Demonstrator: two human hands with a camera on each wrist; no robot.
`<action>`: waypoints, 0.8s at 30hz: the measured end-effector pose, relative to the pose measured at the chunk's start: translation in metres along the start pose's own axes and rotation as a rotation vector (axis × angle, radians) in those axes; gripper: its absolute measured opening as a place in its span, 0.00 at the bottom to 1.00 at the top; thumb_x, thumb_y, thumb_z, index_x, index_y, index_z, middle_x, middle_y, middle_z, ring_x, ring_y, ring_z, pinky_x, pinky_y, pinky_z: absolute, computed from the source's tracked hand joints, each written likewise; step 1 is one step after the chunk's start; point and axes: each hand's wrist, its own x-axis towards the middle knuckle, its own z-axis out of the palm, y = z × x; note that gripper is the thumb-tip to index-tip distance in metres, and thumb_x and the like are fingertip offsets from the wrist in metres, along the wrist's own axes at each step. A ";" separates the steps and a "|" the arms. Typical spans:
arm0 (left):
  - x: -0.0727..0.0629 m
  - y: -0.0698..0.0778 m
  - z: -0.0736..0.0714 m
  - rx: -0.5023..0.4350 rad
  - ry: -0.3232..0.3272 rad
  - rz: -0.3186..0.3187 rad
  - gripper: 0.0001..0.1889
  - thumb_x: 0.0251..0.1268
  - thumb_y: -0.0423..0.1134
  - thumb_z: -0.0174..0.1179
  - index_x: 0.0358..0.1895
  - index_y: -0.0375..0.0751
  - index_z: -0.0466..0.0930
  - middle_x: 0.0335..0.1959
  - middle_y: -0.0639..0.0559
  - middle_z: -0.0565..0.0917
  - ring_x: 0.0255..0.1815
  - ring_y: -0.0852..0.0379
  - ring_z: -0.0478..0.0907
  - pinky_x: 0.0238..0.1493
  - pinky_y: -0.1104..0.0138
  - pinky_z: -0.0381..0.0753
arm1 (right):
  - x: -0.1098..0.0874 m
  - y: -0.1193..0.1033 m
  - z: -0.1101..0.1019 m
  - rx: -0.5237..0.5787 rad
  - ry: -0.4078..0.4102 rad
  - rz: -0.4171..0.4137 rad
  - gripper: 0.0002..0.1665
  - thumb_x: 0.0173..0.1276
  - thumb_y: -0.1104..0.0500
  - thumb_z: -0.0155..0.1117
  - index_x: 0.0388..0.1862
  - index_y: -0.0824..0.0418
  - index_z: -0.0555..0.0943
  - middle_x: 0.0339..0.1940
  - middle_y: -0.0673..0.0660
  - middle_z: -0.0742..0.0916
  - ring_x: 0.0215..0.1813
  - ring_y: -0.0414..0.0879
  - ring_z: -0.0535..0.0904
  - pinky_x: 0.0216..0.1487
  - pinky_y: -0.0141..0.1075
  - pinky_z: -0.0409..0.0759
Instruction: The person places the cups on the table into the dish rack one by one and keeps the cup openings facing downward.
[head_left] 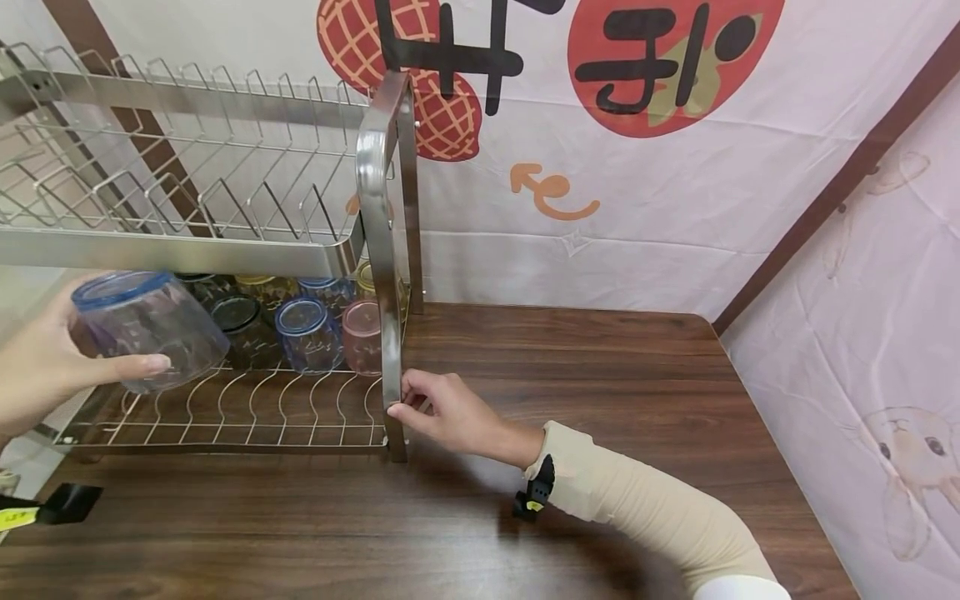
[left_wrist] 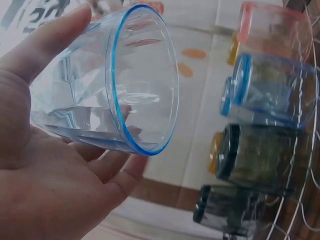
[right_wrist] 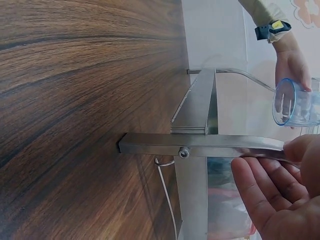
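Note:
My left hand (head_left: 45, 358) grips a clear cup with a blue rim (head_left: 161, 333), thumb in front and the other fingers behind it. The cup is tilted, its blue rim up and to the left, over the lower shelf (head_left: 247, 429) of a metal dish rack. In the left wrist view, the cup (left_wrist: 90, 100) lies between thumb and fingers. My right hand (head_left: 457, 417) holds the front right leg (head_left: 388, 333) of the rack low down. Seen from the right wrist, its thumb and fingers pinch that metal leg (right_wrist: 225, 145).
Several cups stand rim-up on the lower shelf, among them a blue one (head_left: 307, 333), a pink one (head_left: 363, 337) and a dark one (head_left: 246, 329). Above them is the wire upper tier (head_left: 180, 250). The brown wooden table (head_left: 600, 392) extends to the right; a printed cloth (head_left: 487, 258) hangs behind.

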 end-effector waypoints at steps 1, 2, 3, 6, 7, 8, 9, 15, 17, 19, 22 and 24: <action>0.001 -0.003 -0.003 -0.012 0.014 -0.001 0.47 0.51 0.09 0.62 0.70 0.56 0.63 0.54 0.65 0.77 0.47 0.73 0.78 0.38 0.81 0.79 | 0.000 0.000 0.000 0.001 -0.002 0.000 0.07 0.74 0.62 0.66 0.35 0.61 0.77 0.31 0.53 0.87 0.32 0.31 0.79 0.35 0.24 0.80; 0.002 -0.006 -0.005 -0.021 0.025 0.000 0.46 0.51 0.08 0.61 0.69 0.54 0.64 0.54 0.65 0.79 0.47 0.72 0.79 0.39 0.81 0.79 | 0.000 0.000 0.000 0.003 -0.003 0.000 0.07 0.74 0.62 0.66 0.35 0.61 0.77 0.31 0.54 0.87 0.32 0.31 0.79 0.35 0.24 0.80; 0.002 -0.009 -0.007 0.013 0.039 -0.014 0.46 0.53 0.09 0.62 0.69 0.56 0.63 0.54 0.66 0.78 0.47 0.73 0.78 0.39 0.82 0.78 | 0.000 0.000 0.000 0.004 -0.004 0.001 0.07 0.74 0.62 0.66 0.35 0.61 0.77 0.32 0.54 0.87 0.32 0.31 0.79 0.35 0.24 0.80; 0.004 -0.013 -0.010 0.109 0.079 -0.080 0.44 0.58 0.16 0.65 0.70 0.61 0.59 0.51 0.69 0.75 0.45 0.76 0.75 0.38 0.85 0.75 | 0.000 -0.001 0.000 0.008 -0.006 0.001 0.07 0.74 0.62 0.66 0.36 0.61 0.77 0.32 0.54 0.87 0.32 0.31 0.79 0.36 0.25 0.81; 0.004 -0.014 -0.011 0.155 0.091 -0.105 0.45 0.60 0.20 0.67 0.72 0.62 0.56 0.52 0.71 0.72 0.46 0.78 0.72 0.38 0.86 0.72 | 0.000 -0.001 0.000 0.009 -0.005 0.001 0.06 0.74 0.62 0.65 0.36 0.61 0.78 0.32 0.54 0.87 0.32 0.31 0.79 0.36 0.25 0.81; 0.005 -0.014 -0.011 0.205 0.105 -0.126 0.45 0.61 0.23 0.69 0.71 0.64 0.54 0.51 0.71 0.69 0.45 0.79 0.69 0.38 0.87 0.70 | 0.000 -0.001 0.000 0.008 -0.006 0.000 0.06 0.74 0.62 0.65 0.36 0.61 0.78 0.32 0.54 0.88 0.32 0.31 0.80 0.36 0.25 0.81; 0.005 -0.015 -0.011 0.248 0.113 -0.142 0.46 0.60 0.26 0.71 0.71 0.66 0.53 0.50 0.72 0.67 0.45 0.80 0.67 0.38 0.88 0.68 | 0.000 -0.002 0.000 0.009 -0.006 -0.001 0.06 0.74 0.62 0.65 0.36 0.61 0.78 0.32 0.54 0.88 0.32 0.31 0.80 0.36 0.25 0.81; 0.015 -0.016 -0.010 0.331 0.110 -0.083 0.43 0.51 0.27 0.77 0.63 0.63 0.61 0.46 0.72 0.72 0.39 0.81 0.71 0.35 0.87 0.71 | 0.000 -0.002 0.000 0.014 -0.006 -0.004 0.06 0.75 0.62 0.64 0.37 0.61 0.78 0.32 0.55 0.88 0.33 0.32 0.80 0.37 0.25 0.81; 0.017 -0.017 -0.009 0.356 0.121 -0.090 0.45 0.50 0.27 0.78 0.64 0.58 0.57 0.49 0.63 0.74 0.36 0.83 0.72 0.33 0.87 0.72 | 0.000 -0.002 0.000 0.008 -0.005 -0.001 0.07 0.74 0.62 0.65 0.36 0.61 0.77 0.33 0.54 0.88 0.33 0.32 0.80 0.36 0.25 0.81; 0.018 -0.019 -0.008 0.404 0.124 -0.095 0.51 0.49 0.29 0.79 0.70 0.46 0.50 0.52 0.47 0.74 0.32 0.84 0.71 0.28 0.85 0.72 | 0.001 -0.002 0.001 0.003 -0.005 0.004 0.07 0.75 0.62 0.64 0.35 0.61 0.76 0.33 0.54 0.88 0.33 0.32 0.80 0.36 0.24 0.81; 0.017 -0.022 -0.007 0.481 0.118 -0.090 0.58 0.48 0.32 0.81 0.73 0.32 0.43 0.55 0.26 0.68 0.32 0.80 0.73 0.24 0.83 0.69 | 0.001 -0.001 0.001 -0.005 -0.002 0.012 0.09 0.74 0.61 0.65 0.34 0.60 0.75 0.33 0.54 0.88 0.33 0.31 0.80 0.35 0.24 0.81; 0.017 -0.025 -0.007 0.538 0.123 -0.073 0.57 0.46 0.34 0.82 0.73 0.25 0.47 0.56 0.20 0.66 0.35 0.62 0.78 0.27 0.77 0.71 | 0.001 -0.001 0.001 -0.005 -0.002 0.013 0.09 0.74 0.61 0.65 0.34 0.60 0.75 0.33 0.54 0.88 0.34 0.32 0.80 0.36 0.24 0.81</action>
